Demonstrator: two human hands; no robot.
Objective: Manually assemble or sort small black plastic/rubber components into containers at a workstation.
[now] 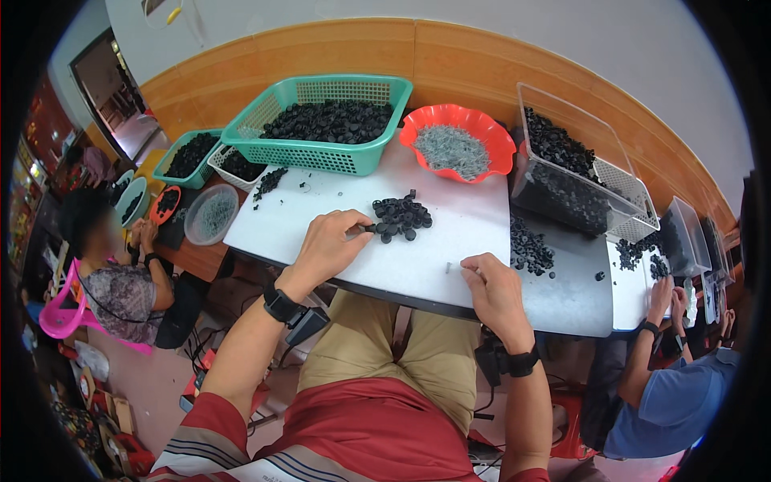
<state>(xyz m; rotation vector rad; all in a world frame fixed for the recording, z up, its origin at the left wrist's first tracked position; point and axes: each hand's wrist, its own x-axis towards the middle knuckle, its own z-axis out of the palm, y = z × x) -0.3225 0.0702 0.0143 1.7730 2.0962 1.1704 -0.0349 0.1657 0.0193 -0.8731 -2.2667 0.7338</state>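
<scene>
L hand (331, 243) approx ctr of frame, thumb + idx pinched. R hand (495, 291) lower, R of ctr, fingers curled, thumb nr idx. L forearm (247, 355) slants up from lower L; R forearm (527, 411) near vert.

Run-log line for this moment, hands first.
left hand: at edge of black pile | right hand: beside small pale piece | red bowl: beyond pile, rightward

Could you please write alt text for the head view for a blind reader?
A person's left hand pinches a small black part beside a pile of black parts on a white tabletop; the right hand is near a pale piece. Beyond are a green basket of black parts and a red bowl of clear pieces.
</scene>
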